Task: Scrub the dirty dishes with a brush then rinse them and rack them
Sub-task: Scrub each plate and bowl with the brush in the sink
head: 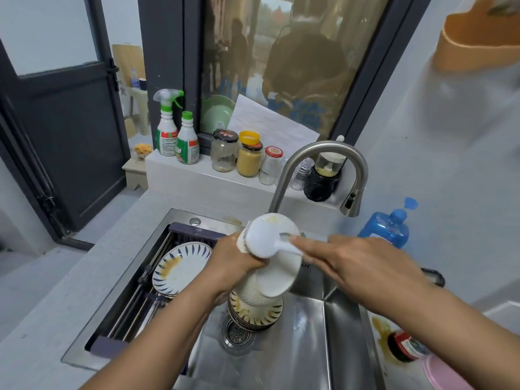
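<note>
1. Bowl point(277, 274) up over the sink point(309, 347), gripped by left hand point(233, 263); brush point(260, 239) pressed on it, handle gripped by right hand point(351, 263).
2. Might slip if wet and soapy.
3. Would fall on the stack of dishes point(254, 315) right below and chip.

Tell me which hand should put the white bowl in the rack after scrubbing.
Left. The left hand grips the white bowl, and the rack sits on that side of the sink. The right hand holds the brush and would have to cross over.
</note>
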Demonstrator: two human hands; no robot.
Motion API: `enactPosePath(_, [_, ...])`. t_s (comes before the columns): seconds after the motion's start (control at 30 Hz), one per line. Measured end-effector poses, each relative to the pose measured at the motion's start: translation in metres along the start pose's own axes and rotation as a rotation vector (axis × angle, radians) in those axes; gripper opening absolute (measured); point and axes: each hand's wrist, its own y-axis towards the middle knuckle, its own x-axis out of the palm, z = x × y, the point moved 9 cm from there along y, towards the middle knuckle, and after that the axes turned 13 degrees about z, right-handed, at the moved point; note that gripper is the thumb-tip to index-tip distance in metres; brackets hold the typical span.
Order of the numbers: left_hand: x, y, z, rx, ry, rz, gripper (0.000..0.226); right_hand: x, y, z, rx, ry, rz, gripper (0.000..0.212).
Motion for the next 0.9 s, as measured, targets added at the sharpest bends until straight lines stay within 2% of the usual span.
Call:
enactPosePath(0.13, [0.001,-0.005,-0.009,-0.083,-0.144,0.032,0.054,0.014,-0.005,0.053,0.254,0.151,0.005,0.047])
enactPosePath(0.2, [0.001,-0.005,-0.006,-0.03,-0.077,0.044,0.049,0.016,-0.009,0.066,0.329,0.216,-0.031,0.044])
enactPosePath(0.33, [0.014,-0.009,0.004,0.153,0.176,-0.004,0.037,-0.003,0.004,0.034,0.183,0.183,-0.054,0.038])
enactPosePath(0.43, [0.018,-0.015,0.008,0.222,0.249,-0.026,0.028,-0.005,0.008,0.016,0.085,0.098,-0.109,0.039])
enactPosePath(0.5, [0.014,-0.016,0.008,0.247,0.248,-0.019,0.025,-0.003,0.007,0.027,0.123,0.157,-0.118,0.038])
enactPosePath(0.6, [0.003,-0.021,0.008,0.243,0.178,0.003,0.034,0.006,0.004,0.068,0.272,0.354,-0.098,0.032])
enactPosePath(0.73, [-0.015,-0.024,0.006,0.173,-0.001,0.048,0.039,0.037,-0.014,0.1,0.44,0.521,-0.184,0.029])
enactPosePath(0.83, [-0.019,-0.024,0.002,0.07,-0.207,0.051,0.048,0.054,-0.027,0.092,0.662,0.927,-0.142,0.024])
enactPosePath(0.9, [-0.014,-0.026,-0.003,-0.019,-0.377,0.014,0.059,0.059,-0.022,0.078,0.7,1.089,-0.101,0.025])
